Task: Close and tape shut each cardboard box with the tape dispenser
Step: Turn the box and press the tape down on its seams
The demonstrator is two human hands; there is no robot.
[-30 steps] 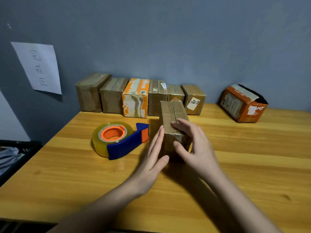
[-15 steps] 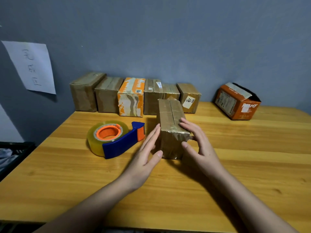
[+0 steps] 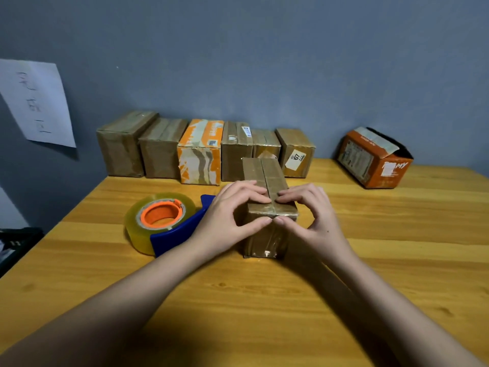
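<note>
A brown cardboard box (image 3: 266,174) wrapped in clear tape stands lengthwise on the wooden table (image 3: 264,300), flaps closed along a centre seam. My left hand (image 3: 227,218) and my right hand (image 3: 315,215) grip its near end from both sides. The fingers lie bent over the top and the thumbs meet at the front top edge. A tape dispenser (image 3: 161,223), a blue handle with an orange core and a clear tape roll, lies just left of the box, partly behind my left hand.
Several closed boxes (image 3: 201,152) line the back wall, one of them orange and white. An orange box (image 3: 375,160) lies on its side at the back right, its flap open. A paper sheet (image 3: 37,102) hangs on the wall. A dark bin (image 3: 16,239) sits beyond the table's left edge.
Both hands moved from the box's sides up onto its near top edge, fingers now bent over the top with the thumbs meeting in front. Box and dispenser stayed put.
</note>
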